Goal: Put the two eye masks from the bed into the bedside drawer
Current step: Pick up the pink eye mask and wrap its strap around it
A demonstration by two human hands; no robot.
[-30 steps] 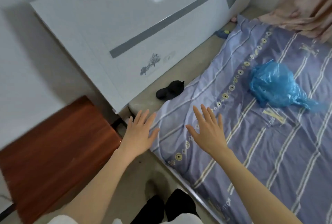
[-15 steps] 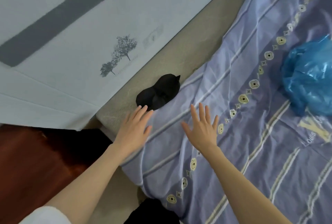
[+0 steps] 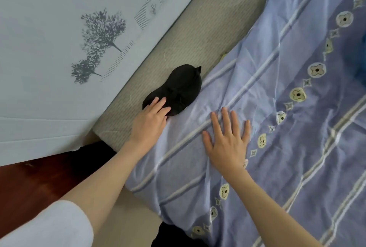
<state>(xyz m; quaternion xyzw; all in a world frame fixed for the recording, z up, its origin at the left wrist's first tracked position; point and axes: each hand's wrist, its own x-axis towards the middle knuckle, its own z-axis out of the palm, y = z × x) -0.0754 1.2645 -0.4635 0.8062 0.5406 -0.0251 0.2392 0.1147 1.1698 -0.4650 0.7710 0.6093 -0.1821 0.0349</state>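
Note:
A black eye mask (image 3: pixel 179 86) lies on the beige mattress strip (image 3: pixel 200 34) at the edge of the purple striped sheet (image 3: pixel 277 128), close to the white headboard. It looks like a small stack, but I cannot tell whether it is one mask or two. My left hand (image 3: pixel 151 121) is flat, its fingertips resting on the mask's near end without gripping it. My right hand (image 3: pixel 227 139) is spread flat on the sheet, to the right of the mask. The drawer is not in view.
The white headboard (image 3: pixel 69 38) with a grey tree print fills the upper left. A reddish-brown wooden bedside top (image 3: pixel 29 185) shows at lower left. A bit of blue plastic (image 3: pixel 363 56) sits at the right edge.
The view has moved closer to the bed. My left hand has reached forward onto the mask's near end. My right hand has come down flat on the sheet.

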